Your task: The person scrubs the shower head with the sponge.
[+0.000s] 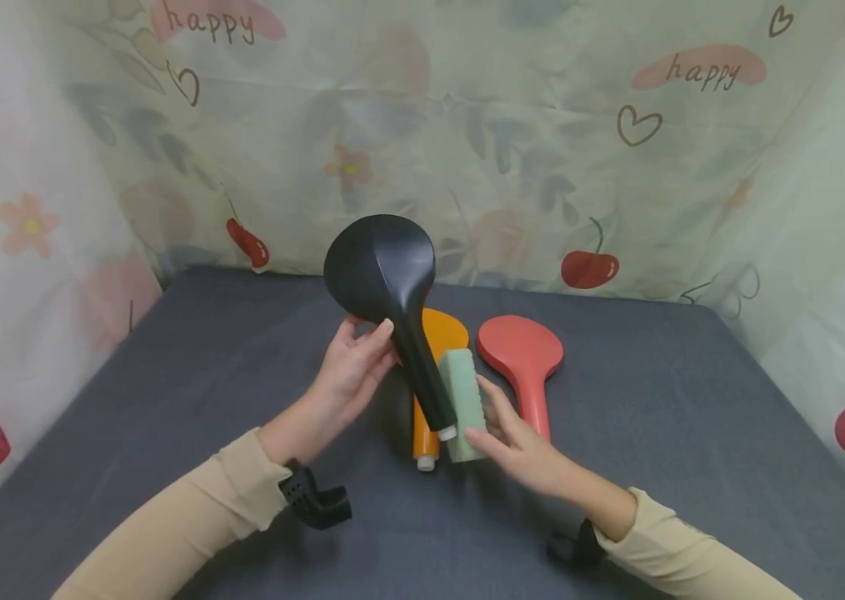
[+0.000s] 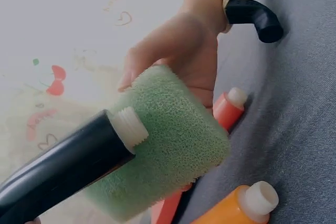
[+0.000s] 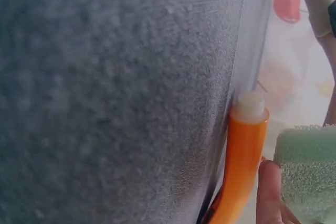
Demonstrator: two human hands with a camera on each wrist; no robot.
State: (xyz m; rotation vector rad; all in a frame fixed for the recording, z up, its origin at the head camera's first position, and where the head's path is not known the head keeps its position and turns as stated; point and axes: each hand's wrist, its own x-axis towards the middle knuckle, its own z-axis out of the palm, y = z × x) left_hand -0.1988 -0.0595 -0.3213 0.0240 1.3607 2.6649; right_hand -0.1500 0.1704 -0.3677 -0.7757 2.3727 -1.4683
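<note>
A black shower head (image 1: 381, 267) with a white threaded end is held up off the table, tilted, by my left hand (image 1: 336, 387), its fingers and thumb around the neck. My right hand (image 1: 523, 446) pinches a green sponge (image 1: 465, 408) by its edge, beside the lower end of the black handle. In the left wrist view the sponge (image 2: 168, 129) stands behind the white threaded end (image 2: 130, 128); whether they touch I cannot tell. The right wrist view shows the sponge (image 3: 310, 169) with fingertips (image 3: 269, 182) on it.
An orange shower head (image 1: 448, 332) lies on the dark cloth (image 1: 242, 333) behind the black one, partly covered by it. To its right lies a red shower head (image 1: 520, 346), handle toward me. Printed curtains (image 1: 467, 125) enclose the back and sides.
</note>
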